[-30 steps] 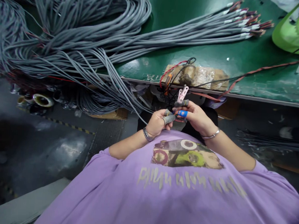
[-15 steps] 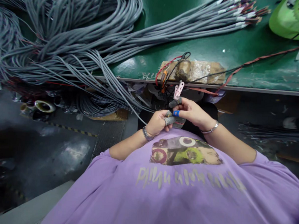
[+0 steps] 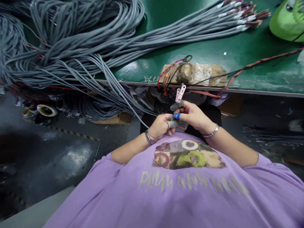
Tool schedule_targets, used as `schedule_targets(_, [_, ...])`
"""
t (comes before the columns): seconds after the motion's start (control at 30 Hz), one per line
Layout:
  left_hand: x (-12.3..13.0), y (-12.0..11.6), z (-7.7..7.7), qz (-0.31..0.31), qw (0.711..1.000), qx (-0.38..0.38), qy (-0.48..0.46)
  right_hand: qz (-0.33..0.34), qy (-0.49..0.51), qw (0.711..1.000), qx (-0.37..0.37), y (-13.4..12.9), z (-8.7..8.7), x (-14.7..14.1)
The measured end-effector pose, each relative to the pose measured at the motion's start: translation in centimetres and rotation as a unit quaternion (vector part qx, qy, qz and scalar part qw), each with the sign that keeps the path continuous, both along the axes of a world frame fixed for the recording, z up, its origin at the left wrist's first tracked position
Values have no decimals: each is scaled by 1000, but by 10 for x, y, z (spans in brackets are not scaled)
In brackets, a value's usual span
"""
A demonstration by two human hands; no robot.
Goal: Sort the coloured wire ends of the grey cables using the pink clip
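My left hand (image 3: 160, 125) is closed around the end of a grey cable (image 3: 138, 117) that comes down from the bundle on the table. Dark grey covers wrap some fingertips of both hands. My right hand (image 3: 192, 116), with blue tape on one finger, touches the left fingertips; its fingers are pinched together, and what they hold is too small to make out. Just beyond the fingers stands a pale pink clip (image 3: 180, 93), below a taped cardboard piece (image 3: 211, 75) on the table edge.
Grey cables (image 3: 94, 41) cover the left of the green table (image 3: 259, 73), their stripped ends at the upper right. A green container (image 3: 288, 22) stands at the far right. Red and black wires (image 3: 166, 77) hang near the clip. Coiled cables (image 3: 99, 106) lie under the table.
My right fingers have shifted slightly left, closer against my left fingertips. The whole view has moved a little; the cable is still in my left hand.
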State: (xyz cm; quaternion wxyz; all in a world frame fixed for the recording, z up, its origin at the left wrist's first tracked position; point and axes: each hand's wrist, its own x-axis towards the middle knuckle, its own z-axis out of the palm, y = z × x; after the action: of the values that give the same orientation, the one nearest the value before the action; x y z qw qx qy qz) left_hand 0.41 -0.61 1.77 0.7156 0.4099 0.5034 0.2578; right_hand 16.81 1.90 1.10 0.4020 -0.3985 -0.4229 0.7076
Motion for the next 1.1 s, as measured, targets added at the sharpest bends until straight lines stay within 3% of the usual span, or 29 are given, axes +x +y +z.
schedule_targets(0.13, [-5,0,8,29,999,-23,-39,-50,50,997,-15,1,-6,11])
schedule_targets(0.3, [-6,5,22,67,991,-51,-99,-41,104,988,-110,14,-16,24])
schedule_targets(0.43, [1,13,28,64,987,-56,-133,-11,88,989,-115,32,-9,16])
schedule_targets(0.67, [9,21,23,75,984,-52,-152,-60,100,989,-86,39,0,-6])
schedule_targets(0.83, [6,22,17,76,984,-64,-149,-100,130,982,-97,37,2,-12])
schedule_targets(1.1, [8,22,12,62,986,-68,-142,-135,100,983,-75,38,5,-16])
